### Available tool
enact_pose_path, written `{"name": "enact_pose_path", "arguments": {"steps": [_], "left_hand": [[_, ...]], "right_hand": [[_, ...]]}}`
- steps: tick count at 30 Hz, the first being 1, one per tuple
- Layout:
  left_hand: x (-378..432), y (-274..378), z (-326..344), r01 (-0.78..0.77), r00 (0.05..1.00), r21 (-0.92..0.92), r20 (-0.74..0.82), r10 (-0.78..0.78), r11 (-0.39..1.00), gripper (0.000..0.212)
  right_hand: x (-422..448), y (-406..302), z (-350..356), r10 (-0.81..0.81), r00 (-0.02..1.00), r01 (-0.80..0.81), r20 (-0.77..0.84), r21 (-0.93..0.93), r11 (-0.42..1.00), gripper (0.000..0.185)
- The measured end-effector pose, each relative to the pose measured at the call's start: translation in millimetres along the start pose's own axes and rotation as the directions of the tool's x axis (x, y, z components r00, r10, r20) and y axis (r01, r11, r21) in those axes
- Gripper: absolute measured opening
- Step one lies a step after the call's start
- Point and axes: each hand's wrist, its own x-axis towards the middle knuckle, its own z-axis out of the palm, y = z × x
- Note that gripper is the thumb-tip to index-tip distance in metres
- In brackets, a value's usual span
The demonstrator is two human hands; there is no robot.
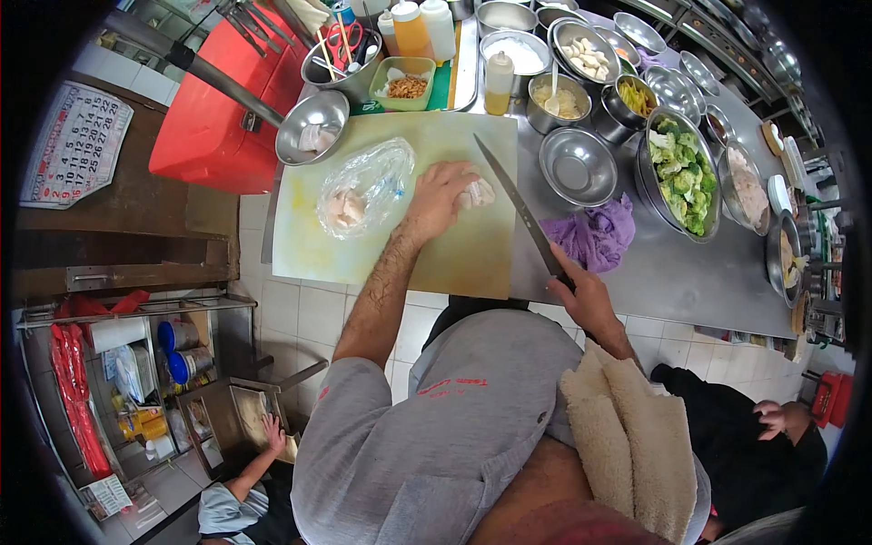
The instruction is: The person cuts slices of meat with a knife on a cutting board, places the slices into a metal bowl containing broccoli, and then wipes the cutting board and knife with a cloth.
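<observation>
My left hand (441,194) lies palm down on the cutting board (381,262), its fingers curled over a pale piece of raw meat or fish (478,193). The fingers hide part of that piece. My right hand (584,291) grips the dark handle of a long kitchen knife (519,204). The blade points away from me over the board's right edge, apart from the piece. Left of my left hand, a clear plastic bag (381,170) holds more pale pieces (345,208). A steel bowl (312,128) with similar pieces sits at the board's far left corner.
A purple cloth (599,235) and a steel bowl (578,167) lie right of the knife. Farther right stands a bowl of broccoli (683,178). Squeeze bottles (412,30) and a green container (403,82) line the back. Other people (252,470) (736,436) are nearby.
</observation>
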Motion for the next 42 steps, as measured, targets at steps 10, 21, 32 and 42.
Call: {"name": "enact_pose_path", "arguments": {"steps": [10, 21, 32, 42], "left_hand": [[21, 2, 22, -0.12, 0.99, 0.153, 0.089, 0.107, 0.981, 0.027], [-6, 10, 43, 0.101, 0.909, 0.082, -0.412, -0.059, 0.991, 0.03], [-7, 0, 51, 0.036, 0.925, -0.031, -0.377, -0.045, 0.999, 0.018], [-6, 6, 44, 0.012, 0.933, -0.035, -0.36, -0.024, 0.999, 0.025]], "right_hand": [[5, 21, 18, -0.001, 0.999, 0.006, -0.052, 0.101, 0.995, 0.066], [27, 1, 7, -0.089, 0.995, 0.092, 0.033, -0.085, 0.992, 0.064], [-7, -3, -6, -0.144, 0.983, 0.17, 0.11, -0.284, 0.944, 0.065], [41, -6, 11, -0.149, 0.989, 0.148, 0.011, -0.247, 0.958, 0.064]]}}
